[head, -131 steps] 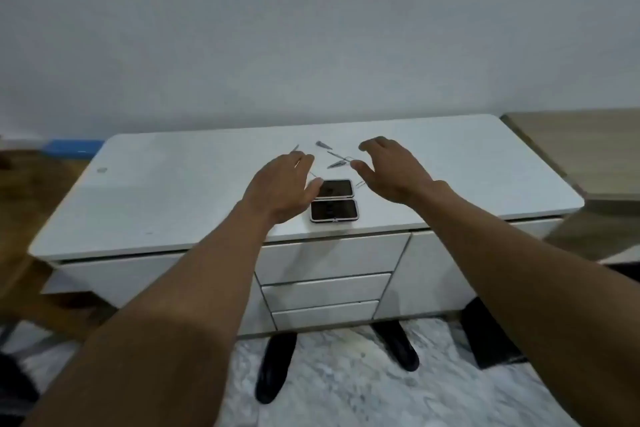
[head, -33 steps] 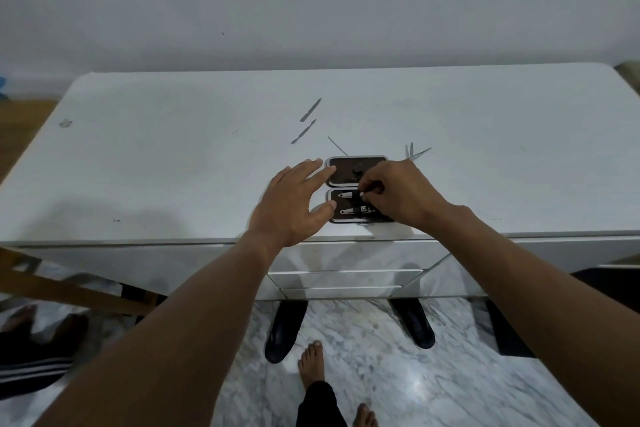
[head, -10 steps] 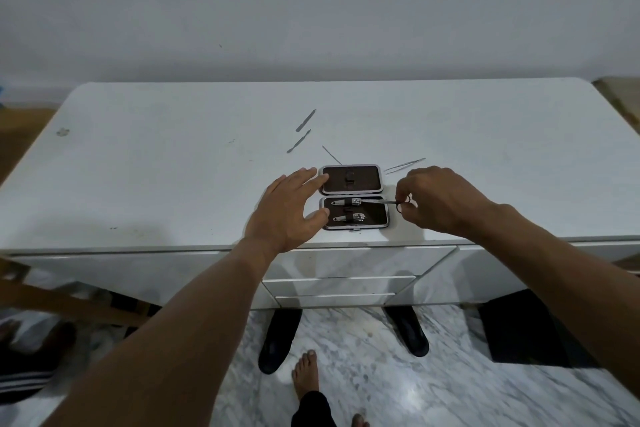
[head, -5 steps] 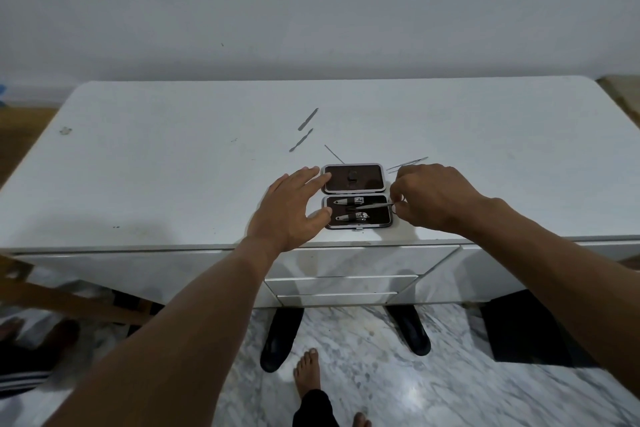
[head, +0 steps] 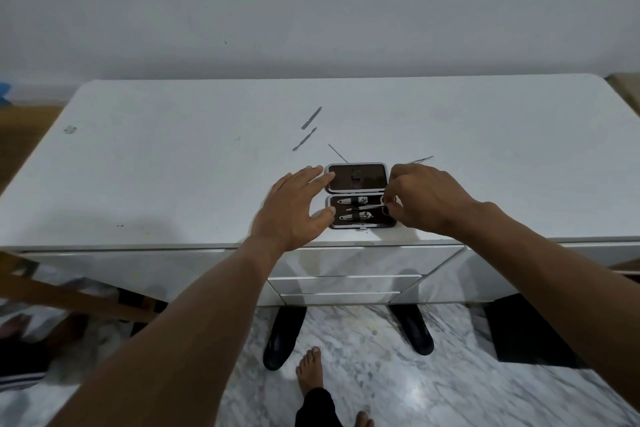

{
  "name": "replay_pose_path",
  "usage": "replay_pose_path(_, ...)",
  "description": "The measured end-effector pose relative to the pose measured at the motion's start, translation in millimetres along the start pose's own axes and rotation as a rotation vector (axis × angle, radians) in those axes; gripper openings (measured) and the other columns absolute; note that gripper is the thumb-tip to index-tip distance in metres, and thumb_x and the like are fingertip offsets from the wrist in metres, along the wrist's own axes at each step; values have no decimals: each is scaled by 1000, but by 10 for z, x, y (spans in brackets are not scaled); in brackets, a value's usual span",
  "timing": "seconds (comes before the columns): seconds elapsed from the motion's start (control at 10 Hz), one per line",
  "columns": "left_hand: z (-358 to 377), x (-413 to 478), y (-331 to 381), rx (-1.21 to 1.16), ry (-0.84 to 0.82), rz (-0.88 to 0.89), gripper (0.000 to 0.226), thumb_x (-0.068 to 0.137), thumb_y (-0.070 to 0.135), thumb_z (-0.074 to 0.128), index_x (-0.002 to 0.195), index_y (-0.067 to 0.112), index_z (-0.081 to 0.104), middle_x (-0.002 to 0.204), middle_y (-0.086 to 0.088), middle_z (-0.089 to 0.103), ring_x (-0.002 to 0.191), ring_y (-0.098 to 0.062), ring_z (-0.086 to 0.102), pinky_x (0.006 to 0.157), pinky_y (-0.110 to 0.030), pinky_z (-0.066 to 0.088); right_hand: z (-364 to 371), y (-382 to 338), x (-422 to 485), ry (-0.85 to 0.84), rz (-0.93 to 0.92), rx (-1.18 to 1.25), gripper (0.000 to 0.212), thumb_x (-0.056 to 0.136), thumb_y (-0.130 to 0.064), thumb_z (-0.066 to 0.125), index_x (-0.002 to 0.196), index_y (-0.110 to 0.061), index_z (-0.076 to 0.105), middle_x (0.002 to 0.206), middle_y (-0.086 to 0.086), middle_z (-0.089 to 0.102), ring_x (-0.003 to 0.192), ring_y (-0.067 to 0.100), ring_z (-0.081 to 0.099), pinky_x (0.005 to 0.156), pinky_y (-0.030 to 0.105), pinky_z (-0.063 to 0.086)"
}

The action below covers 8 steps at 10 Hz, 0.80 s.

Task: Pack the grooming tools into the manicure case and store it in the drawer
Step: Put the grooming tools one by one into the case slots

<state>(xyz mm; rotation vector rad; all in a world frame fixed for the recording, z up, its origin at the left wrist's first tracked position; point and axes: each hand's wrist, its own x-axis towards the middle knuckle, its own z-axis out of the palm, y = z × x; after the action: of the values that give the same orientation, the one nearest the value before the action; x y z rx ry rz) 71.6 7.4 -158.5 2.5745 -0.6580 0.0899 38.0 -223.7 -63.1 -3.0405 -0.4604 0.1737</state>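
Observation:
The manicure case lies open near the front edge of the white cabinet top, lid half at the back. Its near half holds two nail clippers under straps. My right hand grips the ring handles of small scissors lying across the middle of that half. My left hand rests flat with fingers apart against the case's left side. Loose on the top lie two flat metal tools, a thin pick and tweezers.
Closed drawers sit below the front edge under the case. A wooden chair part leans at the lower left. My bare foot stands on the marble floor between the cabinet's black feet.
My right hand has moved the scissors left, deeper into the case's near half, between the two clippers. My left hand has stayed against the case.

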Motion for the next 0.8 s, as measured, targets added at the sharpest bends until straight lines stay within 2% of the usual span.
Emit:
replay_pose_path(0.4, 9, 10, -10, 11, -5, -1, 63, 87, 48, 49, 146, 31, 36, 153, 5, 37, 143, -10, 25, 118, -34, 15, 127, -47, 67, 16, -4, 44, 20, 86, -21, 53, 89, -18, 73, 98, 3, 63, 92, 29, 60, 64, 31, 43)
replay_pose_path(0.8, 1, 10, -13, 12, 6, 2, 62, 87, 47, 50, 146, 30, 37, 153, 5, 37, 143, -10, 25, 118, -34, 16, 188, -77, 98, 25, -15, 59, 18, 86, -21, 51, 88, -17, 68, 97, 4, 62, 90, 30, 60, 63, 30, 40)
